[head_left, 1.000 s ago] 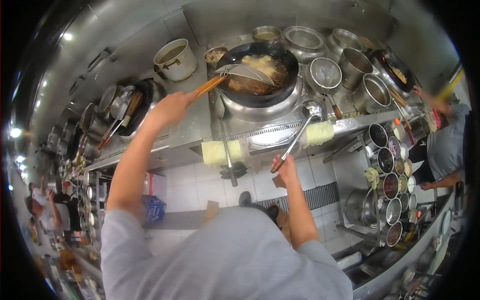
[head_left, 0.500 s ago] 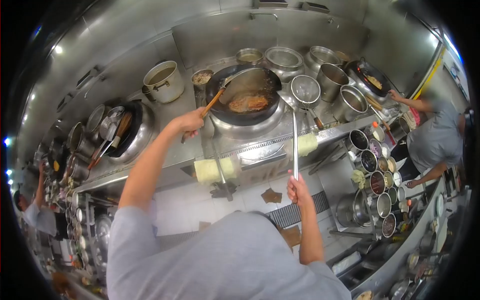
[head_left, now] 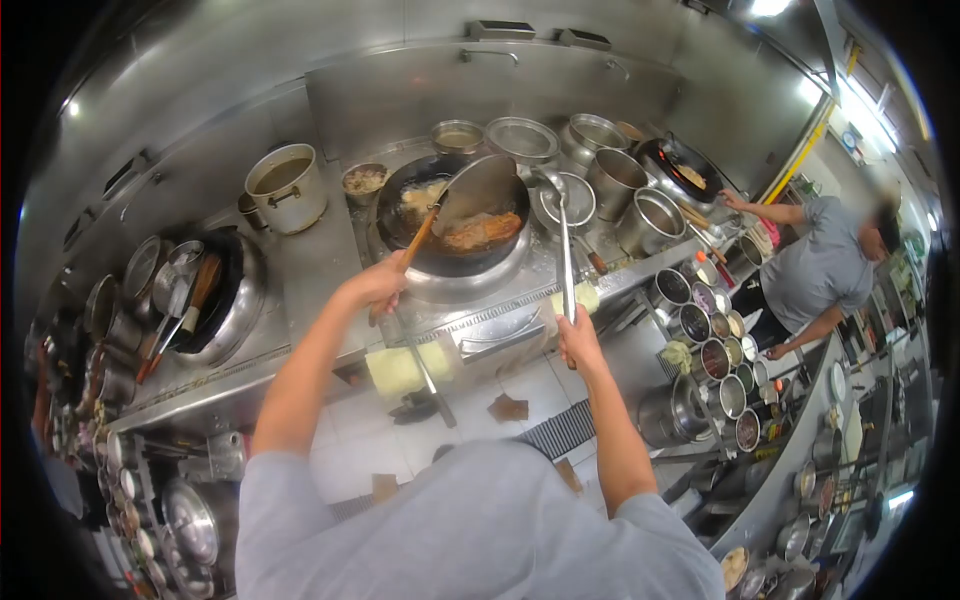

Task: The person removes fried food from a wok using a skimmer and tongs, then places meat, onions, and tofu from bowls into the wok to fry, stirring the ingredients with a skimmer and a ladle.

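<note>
My left hand (head_left: 376,283) is closed round the wooden handle of a wide strainer (head_left: 483,190), whose round head stands tilted inside the black wok (head_left: 408,250). Browned food (head_left: 482,232) lies in the wok at the strainer's right, and paler food (head_left: 424,196) shows at its left. In my right hand (head_left: 578,338) is a long metal ladle (head_left: 567,255). Its bowl end is up beside the wok's right edge, over a round mesh strainer (head_left: 566,203). A yellowish folded cloth (head_left: 409,368) hangs at the counter's front edge, with another metal utensil (head_left: 427,370) across it.
A large pot (head_left: 287,190) stands left of the wok. Tall metal pots (head_left: 615,180) stand to the right. A second wok (head_left: 215,290) with utensils is at left. A co-worker (head_left: 815,265) stands at right beside small seasoning containers (head_left: 712,357).
The view has turned to the right. The strainer has tipped up in the wok. The ladle was raised from the counter's front edge, and my right hand has shifted along its handle.
</note>
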The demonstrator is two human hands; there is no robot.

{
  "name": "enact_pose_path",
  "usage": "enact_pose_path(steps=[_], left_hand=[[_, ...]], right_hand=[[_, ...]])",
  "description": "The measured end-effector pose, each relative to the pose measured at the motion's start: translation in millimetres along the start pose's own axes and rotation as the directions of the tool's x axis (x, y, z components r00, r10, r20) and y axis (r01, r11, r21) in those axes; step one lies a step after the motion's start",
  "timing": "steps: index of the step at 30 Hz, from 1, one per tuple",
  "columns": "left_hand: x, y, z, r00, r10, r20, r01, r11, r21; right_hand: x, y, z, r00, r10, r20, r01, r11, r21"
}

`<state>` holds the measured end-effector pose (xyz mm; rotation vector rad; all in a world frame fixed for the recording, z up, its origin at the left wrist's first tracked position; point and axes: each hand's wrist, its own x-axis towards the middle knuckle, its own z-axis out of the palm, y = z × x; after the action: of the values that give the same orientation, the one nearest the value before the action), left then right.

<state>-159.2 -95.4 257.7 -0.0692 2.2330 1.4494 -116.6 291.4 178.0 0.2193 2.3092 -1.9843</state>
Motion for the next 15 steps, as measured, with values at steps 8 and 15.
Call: enact_pose_path(steps=[8, 15], left_hand=[[23.4, 2.2, 24.1, 1.0, -0.001, 0.029, 0.008, 0.972, -0.233], [23.6, 24.6, 56.3, 1.0, -0.03, 0.011, 0.031, 0.847, -0.53]], right_hand=[[5.6, 27.8, 45.9, 0.988, 0.106, -0.109, -0.106, 0.994, 0.007], [22.4, 77.8, 124.2, 0.972, -0.038, -0.234, 0.038, 0.999, -0.004]])
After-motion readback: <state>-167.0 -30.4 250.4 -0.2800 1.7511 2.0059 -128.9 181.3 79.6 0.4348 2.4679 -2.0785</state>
